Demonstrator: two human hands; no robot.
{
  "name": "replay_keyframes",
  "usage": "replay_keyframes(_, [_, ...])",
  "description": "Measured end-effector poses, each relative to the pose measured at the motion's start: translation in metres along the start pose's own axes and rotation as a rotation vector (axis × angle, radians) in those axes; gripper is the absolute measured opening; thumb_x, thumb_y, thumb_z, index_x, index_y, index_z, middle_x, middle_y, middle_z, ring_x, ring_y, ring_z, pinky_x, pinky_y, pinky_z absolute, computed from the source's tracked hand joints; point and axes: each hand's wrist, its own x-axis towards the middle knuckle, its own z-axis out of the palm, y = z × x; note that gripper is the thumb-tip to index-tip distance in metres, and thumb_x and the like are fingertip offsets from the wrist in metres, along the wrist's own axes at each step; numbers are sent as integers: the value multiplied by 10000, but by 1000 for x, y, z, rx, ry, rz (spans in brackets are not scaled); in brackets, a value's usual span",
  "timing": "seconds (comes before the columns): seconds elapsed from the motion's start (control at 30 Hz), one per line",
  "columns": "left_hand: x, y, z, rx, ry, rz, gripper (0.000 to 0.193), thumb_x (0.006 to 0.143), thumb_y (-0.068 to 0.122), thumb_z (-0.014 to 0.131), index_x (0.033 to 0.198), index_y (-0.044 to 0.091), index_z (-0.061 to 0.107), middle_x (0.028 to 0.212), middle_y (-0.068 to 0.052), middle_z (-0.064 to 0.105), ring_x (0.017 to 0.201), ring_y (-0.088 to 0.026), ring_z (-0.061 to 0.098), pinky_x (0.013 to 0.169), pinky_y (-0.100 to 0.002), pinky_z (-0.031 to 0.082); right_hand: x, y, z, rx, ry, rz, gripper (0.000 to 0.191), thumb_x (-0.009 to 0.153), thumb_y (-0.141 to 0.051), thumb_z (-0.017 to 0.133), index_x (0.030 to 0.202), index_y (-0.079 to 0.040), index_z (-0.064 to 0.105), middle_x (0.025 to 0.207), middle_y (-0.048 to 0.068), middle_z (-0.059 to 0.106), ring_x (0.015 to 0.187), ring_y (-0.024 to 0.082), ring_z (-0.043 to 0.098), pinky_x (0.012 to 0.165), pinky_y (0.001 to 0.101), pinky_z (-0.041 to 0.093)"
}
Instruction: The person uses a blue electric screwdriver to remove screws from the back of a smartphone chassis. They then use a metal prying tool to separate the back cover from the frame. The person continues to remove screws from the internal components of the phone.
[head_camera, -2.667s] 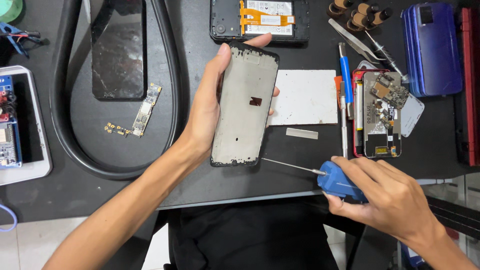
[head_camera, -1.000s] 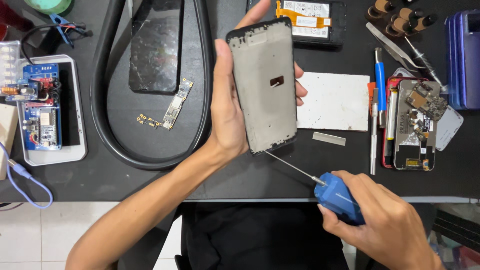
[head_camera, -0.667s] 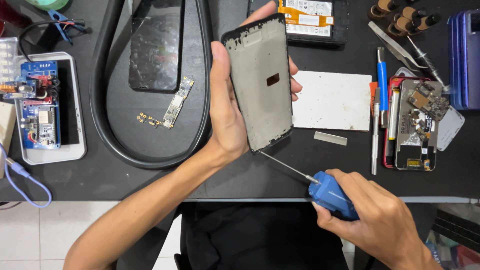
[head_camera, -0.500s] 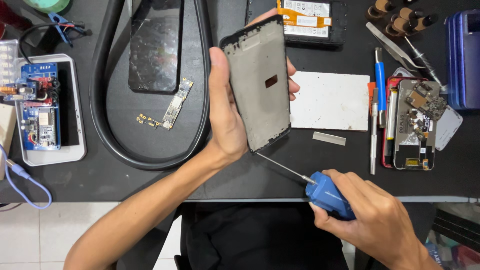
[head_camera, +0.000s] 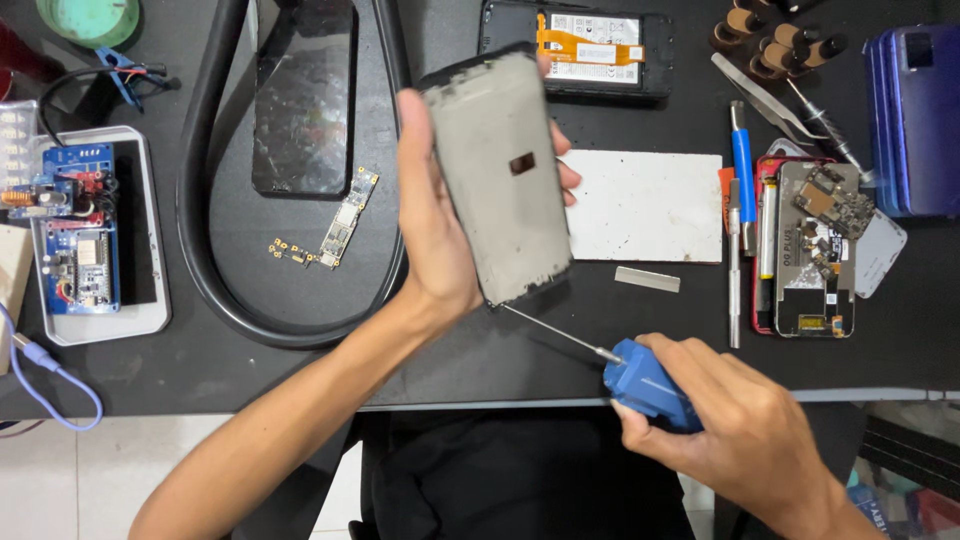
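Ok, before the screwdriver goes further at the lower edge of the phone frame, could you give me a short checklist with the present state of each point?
1. Left hand has a firm hold on the phone frame: ok, thumb on one long edge, fingertips on the other.
2. Right hand grips the blue screwdriver: ok, closed around the handle.
3. Screwdriver tip sits at the frame's lower corner: cannot tell if it touches or is seated.
4. Frame is lifted off the black table: ok.
5. Loose circuit board lies away from the hands: ok.
6. White pad below the frame is free of parts: ok.
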Motion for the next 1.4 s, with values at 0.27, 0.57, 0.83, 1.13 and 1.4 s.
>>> replay_keyframes(0.27, [10,-1,0,-104,-109,-294,951,1035,713,239,1534,-57,492,1042,-148,644,921,-245,693,845,-410,611,4,34,-19,-242,-128,-112,658,683,-425,845,1183,-21,705,869,80,712,658,218,687,609,334,586])
replay_keyframes(0.57, [8,-4,0,-105,-163,-316,910,1063,683,230,1506,-58,519,1019,-155,659,906,-259,701,819,-407,611,13,46,-26,-263,-229,-172,683,674,-490,840,1170,-38,718,895,81,730,680,231,709,615,339,595])
replay_keyframes(0.83, [7,-8,-1,-116,-178,-298,902,1075,680,224,1516,-49,521,988,-156,657,910,-260,702,820,-400,611,13,48,-23,-251,-260,-170,676,690,-514,830,1175,-53,731,919,84,744,691,234,714,609,333,602])
replay_keyframes(1.13, [7,-8,-2,-150,-188,-325,900,1071,681,220,1508,-53,506,1012,-156,658,893,-253,697,827,-408,611,18,37,-27,-240,-236,-183,633,713,-475,821,1172,-49,727,896,62,734,660,224,698,601,339,598])
replay_keyframes(1.4, [5,-11,-5,-320,-237,-398,880,1106,680,220,1512,-58,471,1031,-161,654,922,-249,682,898,-427,586,26,38,-31,-309,-249,-233,754,689,-595,790,1176,-23,713,878,92,727,644,235,697,569,331,589])
